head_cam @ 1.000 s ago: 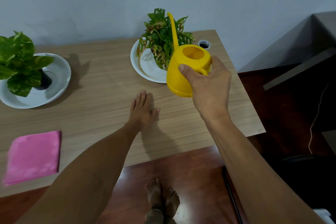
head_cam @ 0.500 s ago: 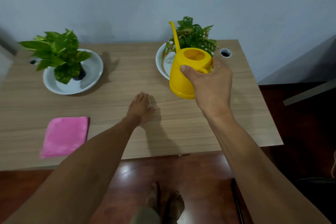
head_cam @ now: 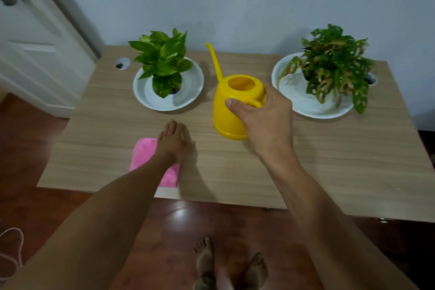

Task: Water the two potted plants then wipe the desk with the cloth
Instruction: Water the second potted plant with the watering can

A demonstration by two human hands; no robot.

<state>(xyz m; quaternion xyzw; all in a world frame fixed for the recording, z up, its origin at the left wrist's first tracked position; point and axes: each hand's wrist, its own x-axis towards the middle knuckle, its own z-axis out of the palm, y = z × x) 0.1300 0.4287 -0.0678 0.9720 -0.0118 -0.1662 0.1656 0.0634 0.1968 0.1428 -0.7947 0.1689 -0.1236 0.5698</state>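
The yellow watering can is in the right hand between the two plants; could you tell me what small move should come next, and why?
Probably carry the watering can left until its spout tip sits over the bright green plant, then tilt. The right hand grips the handle, the can is upright, and the spout already points up and left towards that plant's side. The left hand rests flat on the desk.

Bare tabletop (head_cam: 329, 160) lies open across the right front; a strip between the two plates (head_cam: 150, 99) is filled by the yellow watering can (head_cam: 229, 110); the pink cloth (head_cam: 143, 150) occupies the left front edge.
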